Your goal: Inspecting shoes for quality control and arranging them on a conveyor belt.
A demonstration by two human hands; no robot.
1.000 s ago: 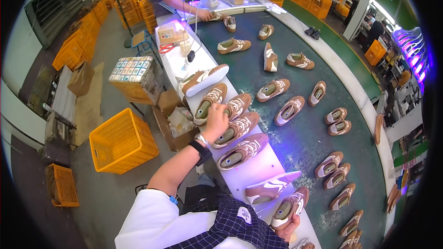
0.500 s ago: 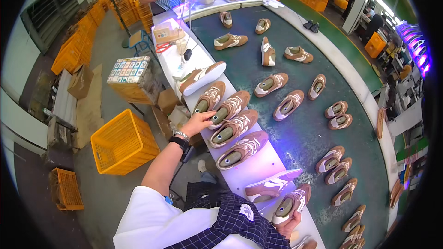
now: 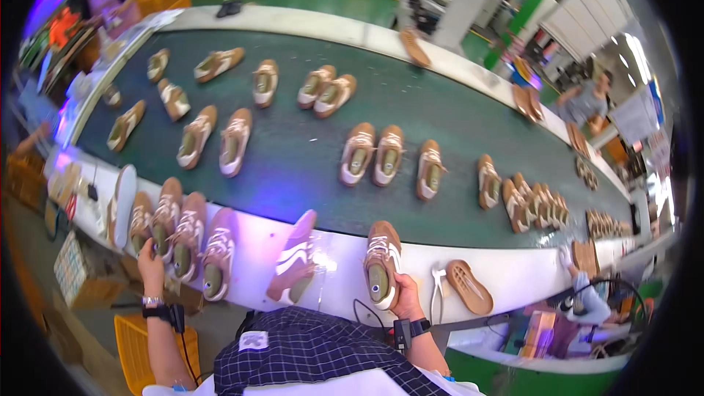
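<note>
My right hand [image 3: 405,295] is closed round the heel of a brown sneaker [image 3: 383,264] with white laces and an olive lining, toe pointing away, at the near white ledge. At the left, my left hand [image 3: 150,268] is closed at the heel end of a brown sneaker [image 3: 167,209] in a row on the ledge; its fingertips are partly blurred. Beside that one stand more sneakers [image 3: 189,238] and another sneaker [image 3: 218,253]. Between my hands a sneaker [image 3: 293,264] lies on its side. Right of my right hand are pliers [image 3: 437,292] and a loose tan sole [image 3: 469,286].
Beyond the white ledge [image 3: 337,246], a green belt [image 3: 293,154] carries several scattered sneakers, bunched at the right. More soles [image 3: 414,48] lie on the far rim. A yellow crate [image 3: 136,348] stands below my left arm. Co-workers [image 3: 587,103] are at the far right and left.
The view has swung to the right, bringing more of the belt, the pliers and the loose sole into sight. My right hand keeps hold of its sneaker; my left hand stays at the row.
</note>
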